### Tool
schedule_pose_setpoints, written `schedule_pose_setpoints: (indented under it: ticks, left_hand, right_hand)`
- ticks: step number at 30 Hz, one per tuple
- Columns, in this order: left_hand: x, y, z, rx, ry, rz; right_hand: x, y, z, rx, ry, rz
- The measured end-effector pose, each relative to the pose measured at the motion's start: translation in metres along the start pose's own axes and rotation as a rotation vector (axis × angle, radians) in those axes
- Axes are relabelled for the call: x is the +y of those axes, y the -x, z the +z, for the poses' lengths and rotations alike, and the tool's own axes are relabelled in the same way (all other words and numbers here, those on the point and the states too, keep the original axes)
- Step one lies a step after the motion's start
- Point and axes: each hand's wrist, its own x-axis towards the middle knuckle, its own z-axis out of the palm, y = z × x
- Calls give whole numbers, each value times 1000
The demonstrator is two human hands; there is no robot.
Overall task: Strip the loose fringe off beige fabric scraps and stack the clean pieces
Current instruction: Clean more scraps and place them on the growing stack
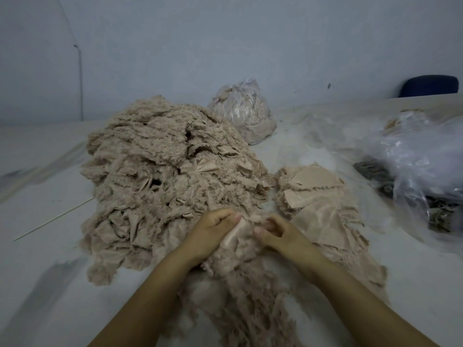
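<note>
Big fringed heap (160,176) left, mostly untouched; small clean stack (318,196) right. Left hand (213,234) & right hand (278,234) both pinched on one scrap (234,235). Early, est.

Beige fringed scrap heap (160,176) (plain, no pattern), pale grey desk (50,221), dark blue chair (429,85), clear bags (416,156)

Fringed beige scrap (234,236) pinched, clean stack (318,196) right

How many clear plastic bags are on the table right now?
2: a tied clear plastic bag of beige scraps behind the big pile, and a crumpled clear plastic bag at far right. More may be out of frame.
</note>
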Motion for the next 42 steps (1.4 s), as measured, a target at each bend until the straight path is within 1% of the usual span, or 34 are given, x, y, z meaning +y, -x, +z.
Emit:
schedule_pose_setpoints:
  ticks: [2,3,5,7,9,10,11,13,15,17,18,20,22,23,25,26,28,30,32,35,36,38,40,41,42]
  left_hand:
    - [1,0,4,-52,17,-10]
    - [0,0,5,-49,-10,-12]
    - [-5,-2,4,32,-116,-21]
    - [-16,-2,-7,146,-263,-48]
    - [-29,0,-24,224,-414,-114]
    - [-34,2,-30,218,-491,-147]
    - [-34,3,-32,174,-556,-159]
    - [-25,1,-22,77,-610,-109]
    - [-9,-3,-3,23,-532,-35]
    - [1,-9,14,-19,-302,-63]
    - [2,-10,20,-29,-184,-66]
    - [4,-11,26,69,-52,-61]
    - [3,-12,27,180,30,-84]
    - [3,-12,29,205,47,-91]
    - [3,-11,32,220,49,-94]
    - [2,-11,34,217,50,-107]
    - [0,-10,39,225,71,-139]
    - [-3,-10,38,269,67,-187]
    - [-7,-9,31,317,22,-222]
    - [-12,-8,16,417,-89,-242]
    - [-13,-7,10,415,-137,-225]
    - [-15,0,-1,326,-296,-146]
    - [-20,9,-11,210,-530,-27]
    - [-22,14,-15,201,-643,53]
    - [-24,18,-20,237,-738,125]
  right_hand:
    - [-2,-2,8,-23,-102,-69]
    - [-1,-3,14,-13,-136,-115]
    - [1,-7,21,90,-256,-174]
    - [2,-8,16,230,-402,-156]
    - [2,-8,1,336,-458,-131]
    - [3,-8,-4,350,-434,-121]
    - [3,-7,-6,335,-401,-114]
    - [2,-6,2,258,-384,-116]
    - [-1,-5,14,163,-419,-155]
    - [-5,-4,23,93,-488,-164]
    - [-6,-4,25,100,-502,-159]
    - [-7,-5,25,193,-477,-126]
    - [-4,-7,24,277,-468,-74]
    - [-2,-7,24,273,-487,-40]
    - [1,-4,29,195,-567,17]
    - [3,-4,33,186,-599,18]
    - [5,-3,39,269,-607,-38]
    - [5,-3,36,368,-559,-100]
    - [4,-2,26,420,-480,-117]
    - [9,-3,-1,469,-396,-71]
    - [9,-2,-13,483,-323,-57]
    - [11,-3,-41,513,-2,-53]
    - [11,-2,-65,525,369,-37]
    - [10,0,-73,537,534,-16]
    - [10,2,-77,579,680,-4]
